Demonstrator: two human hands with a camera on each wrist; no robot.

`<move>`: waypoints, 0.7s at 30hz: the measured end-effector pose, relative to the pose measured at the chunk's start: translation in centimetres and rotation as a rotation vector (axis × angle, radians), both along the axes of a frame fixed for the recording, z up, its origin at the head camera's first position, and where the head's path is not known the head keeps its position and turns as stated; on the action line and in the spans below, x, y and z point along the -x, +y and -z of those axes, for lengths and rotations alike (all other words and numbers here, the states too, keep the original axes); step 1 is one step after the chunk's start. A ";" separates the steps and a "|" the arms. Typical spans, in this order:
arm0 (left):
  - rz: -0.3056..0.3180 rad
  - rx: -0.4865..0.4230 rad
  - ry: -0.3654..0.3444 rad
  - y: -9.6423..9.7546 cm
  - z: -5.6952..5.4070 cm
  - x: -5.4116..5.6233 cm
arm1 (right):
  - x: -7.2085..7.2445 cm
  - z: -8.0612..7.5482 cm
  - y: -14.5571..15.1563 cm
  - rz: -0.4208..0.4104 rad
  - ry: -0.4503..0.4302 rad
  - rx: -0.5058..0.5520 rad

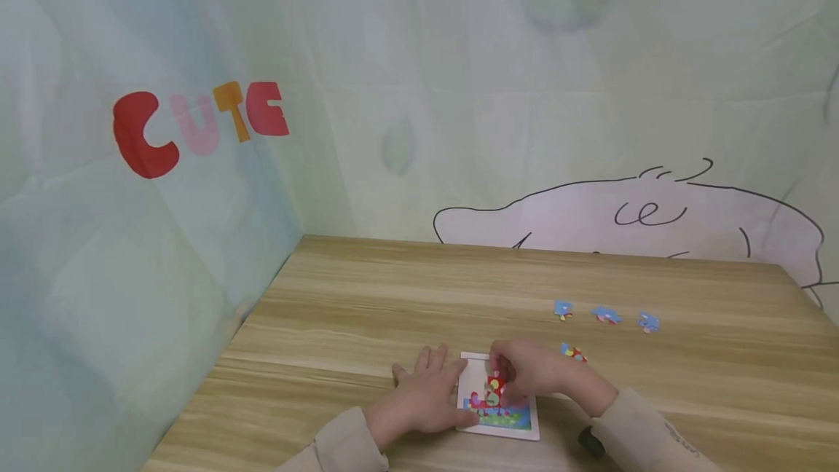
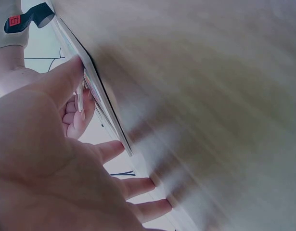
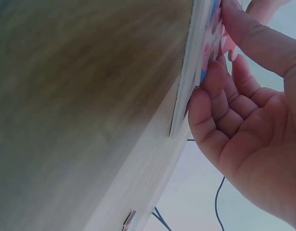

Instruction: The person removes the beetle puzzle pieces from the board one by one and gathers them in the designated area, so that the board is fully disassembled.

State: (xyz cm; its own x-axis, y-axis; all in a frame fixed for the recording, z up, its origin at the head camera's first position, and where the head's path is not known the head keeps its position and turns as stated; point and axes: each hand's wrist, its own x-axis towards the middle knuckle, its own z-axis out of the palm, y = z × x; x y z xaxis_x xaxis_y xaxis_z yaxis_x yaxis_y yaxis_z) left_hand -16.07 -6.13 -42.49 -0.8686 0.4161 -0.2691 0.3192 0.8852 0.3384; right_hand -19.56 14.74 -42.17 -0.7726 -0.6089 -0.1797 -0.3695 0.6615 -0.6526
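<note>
A white-framed jigsaw puzzle board (image 1: 472,370) lies on the table, its lower part filled with a colourful picture and its upper left bare. My left hand (image 1: 419,398) is spread along the board's left side, thumb on the lower left corner and index finger by the upper left edge. Over the board, my right hand (image 1: 527,370) pinches a red puzzle piece (image 1: 496,383), tilted up from the picture. Edge-on, the puzzle piece (image 2: 81,98) also shows in the left wrist view. The right fingers hide part of the board.
Beyond the board at the right, loose puzzle pieces lie on the wooden table (image 1: 367,297): one blue and yellow (image 1: 563,309), one blue and red (image 1: 606,315), another blue (image 1: 649,322). A red-and-blue piece (image 1: 574,352) sits near the right wrist. Printed cloth walls stand behind and left.
</note>
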 end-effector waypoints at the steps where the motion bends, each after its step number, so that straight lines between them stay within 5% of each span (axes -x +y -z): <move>1: -0.001 -0.001 -0.001 0.0 0.0 0.0 | 0.0 0.0 0.0 0.003 0.003 -0.004; 21: -0.004 0.008 0.013 0.1 0.4 0.1 | 0.0 -0.1 0.0 0.012 0.051 -0.055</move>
State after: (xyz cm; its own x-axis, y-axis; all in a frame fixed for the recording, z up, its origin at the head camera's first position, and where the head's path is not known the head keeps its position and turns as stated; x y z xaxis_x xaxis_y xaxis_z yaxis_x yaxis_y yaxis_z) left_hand -16.17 -6.07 -42.87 -0.8736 0.4107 -0.2609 0.3203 0.8890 0.3272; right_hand -19.53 14.74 -42.07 -0.7886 -0.5900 -0.1732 -0.3933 0.7005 -0.5956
